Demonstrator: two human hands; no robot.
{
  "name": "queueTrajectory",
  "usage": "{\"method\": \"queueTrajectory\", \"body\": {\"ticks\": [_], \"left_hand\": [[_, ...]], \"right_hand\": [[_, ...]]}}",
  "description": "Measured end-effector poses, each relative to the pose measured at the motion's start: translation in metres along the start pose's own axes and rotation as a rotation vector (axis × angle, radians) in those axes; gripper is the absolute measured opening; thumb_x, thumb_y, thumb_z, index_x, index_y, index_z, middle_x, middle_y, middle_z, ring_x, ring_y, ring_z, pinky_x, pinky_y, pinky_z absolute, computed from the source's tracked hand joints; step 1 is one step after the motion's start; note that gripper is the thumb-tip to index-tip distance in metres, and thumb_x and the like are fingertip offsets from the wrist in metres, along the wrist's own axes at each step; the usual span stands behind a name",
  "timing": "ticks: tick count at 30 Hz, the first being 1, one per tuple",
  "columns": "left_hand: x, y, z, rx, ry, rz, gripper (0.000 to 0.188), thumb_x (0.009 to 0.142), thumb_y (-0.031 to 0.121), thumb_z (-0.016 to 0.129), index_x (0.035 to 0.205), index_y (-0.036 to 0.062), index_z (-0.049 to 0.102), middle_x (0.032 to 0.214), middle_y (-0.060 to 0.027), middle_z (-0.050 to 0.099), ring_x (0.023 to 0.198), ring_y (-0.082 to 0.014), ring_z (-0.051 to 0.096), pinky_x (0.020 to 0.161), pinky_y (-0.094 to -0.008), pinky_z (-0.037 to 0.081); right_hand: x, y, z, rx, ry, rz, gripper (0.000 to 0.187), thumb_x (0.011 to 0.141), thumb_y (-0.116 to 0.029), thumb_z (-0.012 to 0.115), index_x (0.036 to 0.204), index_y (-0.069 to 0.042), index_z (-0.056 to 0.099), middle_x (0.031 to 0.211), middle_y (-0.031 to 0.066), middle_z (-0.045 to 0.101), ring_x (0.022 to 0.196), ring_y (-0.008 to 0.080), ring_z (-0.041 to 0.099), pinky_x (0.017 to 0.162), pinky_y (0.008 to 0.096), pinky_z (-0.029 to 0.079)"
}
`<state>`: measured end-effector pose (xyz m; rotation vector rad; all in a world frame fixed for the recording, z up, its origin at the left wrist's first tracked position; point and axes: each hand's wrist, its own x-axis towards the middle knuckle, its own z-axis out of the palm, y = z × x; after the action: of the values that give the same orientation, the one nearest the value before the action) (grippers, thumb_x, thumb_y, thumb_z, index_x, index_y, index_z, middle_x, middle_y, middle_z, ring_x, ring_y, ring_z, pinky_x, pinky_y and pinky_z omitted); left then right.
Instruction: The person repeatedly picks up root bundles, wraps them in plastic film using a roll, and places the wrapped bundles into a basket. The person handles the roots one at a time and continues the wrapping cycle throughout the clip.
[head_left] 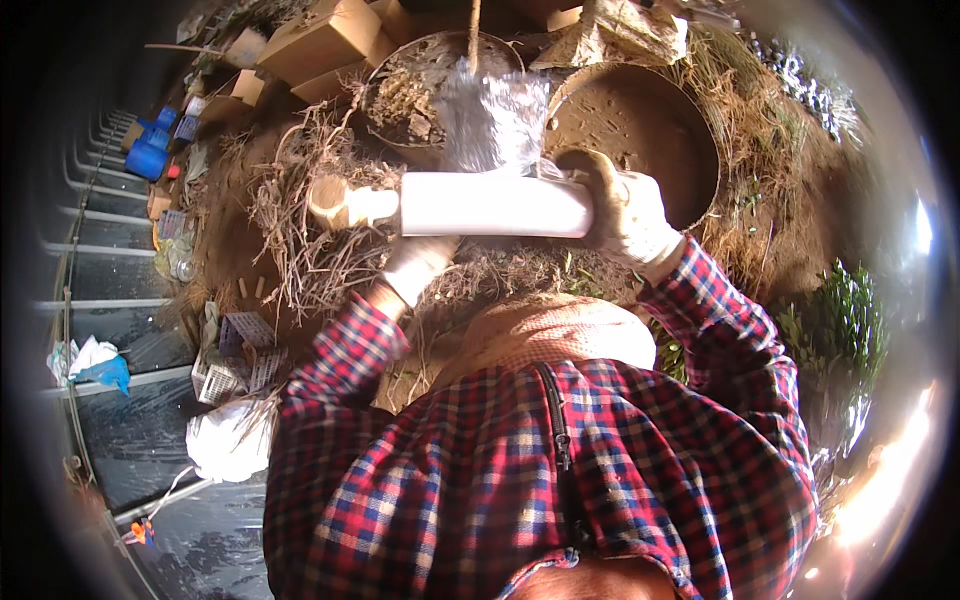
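Observation:
A thick white roll of plastic film [495,205] lies crosswise in front of me. My right hand [625,210], in a white and tan work glove, is closed round its right end. My left hand [418,266], gloved too, reaches up to the roll's left part from below, its fingers mostly hidden behind it. A blurred tan and white piece juts from the left end; whether it is core or glove I cannot make out. Just beyond, shiny clear film [495,118] covers a bundle, touching or nearly touching the roll. A thin stem [474,35] rises behind it.
Two round tubs stand beyond, one with clumpy matter [395,105], the other with brown muddy contents [650,130]. Cut twigs [300,220] lie left. Cardboard boxes [325,42], a blue container [148,158] and plastic crates [245,345] line the left side; green plants [840,320] are right.

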<state>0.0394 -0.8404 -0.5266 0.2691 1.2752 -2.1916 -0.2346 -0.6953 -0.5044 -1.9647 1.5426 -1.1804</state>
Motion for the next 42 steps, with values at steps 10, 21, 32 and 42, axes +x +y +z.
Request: {"method": "queueTrajectory", "body": {"ticks": [10, 21, 32, 42], "left_hand": [[-0.016, 0.003, -0.084, -2.094, 0.399, -0.360, 0.050, 0.089, 0.010, 0.052, 0.136, -0.0044, 0.044, 0.131, -0.0318, 0.041, 0.112, -0.0492, 0.048, 0.092, -0.0493, 0.049], [-0.011, 0.052, -0.119, -2.141, 0.863, -0.148, 0.042, 0.087, 0.017, 0.056, 0.128, 0.0044, 0.052, 0.107, -0.0191, 0.058, 0.098, -0.0356, 0.058, 0.083, -0.0419, 0.051], [0.050, 0.026, -0.165, -2.134, 0.525, 0.287, 0.038, 0.085, 0.020, 0.060, 0.121, 0.0090, 0.056, 0.101, -0.0166, 0.063, 0.095, -0.0334, 0.062, 0.083, -0.0403, 0.051], [0.042, -0.114, -0.316, -1.988, 0.812, 0.560, 0.033, 0.081, 0.022, 0.065, 0.111, 0.0108, 0.060, 0.088, -0.0155, 0.067, 0.081, -0.0353, 0.065, 0.074, -0.0434, 0.052]], "right_hand": [[0.003, -0.039, 0.036, 0.250, -0.153, 0.224, 0.036, 0.080, -0.016, 0.064, 0.111, 0.002, 0.063, 0.085, 0.0126, 0.068, 0.078, 0.0210, 0.065, 0.071, 0.0298, 0.053], [-0.006, -0.071, 0.079, 0.917, 0.099, -0.055, 0.022, 0.076, -0.022, 0.067, 0.082, -0.003, 0.056, 0.071, 0.0110, 0.058, 0.068, 0.0243, 0.060, 0.061, 0.0364, 0.046], [-0.114, -0.089, 0.039, 1.068, 0.225, 0.008, 0.022, 0.093, -0.025, 0.059, 0.096, -0.004, 0.053, 0.067, 0.0027, 0.054, 0.054, 0.0130, 0.051, 0.053, 0.0251, 0.046], [-0.430, -0.216, -0.028, 1.645, 0.918, -0.052, 0.036, 0.094, -0.025, 0.057, 0.119, 0.000, 0.053, 0.075, 0.0023, 0.058, 0.056, 0.0104, 0.055, 0.046, 0.0195, 0.045]]}}
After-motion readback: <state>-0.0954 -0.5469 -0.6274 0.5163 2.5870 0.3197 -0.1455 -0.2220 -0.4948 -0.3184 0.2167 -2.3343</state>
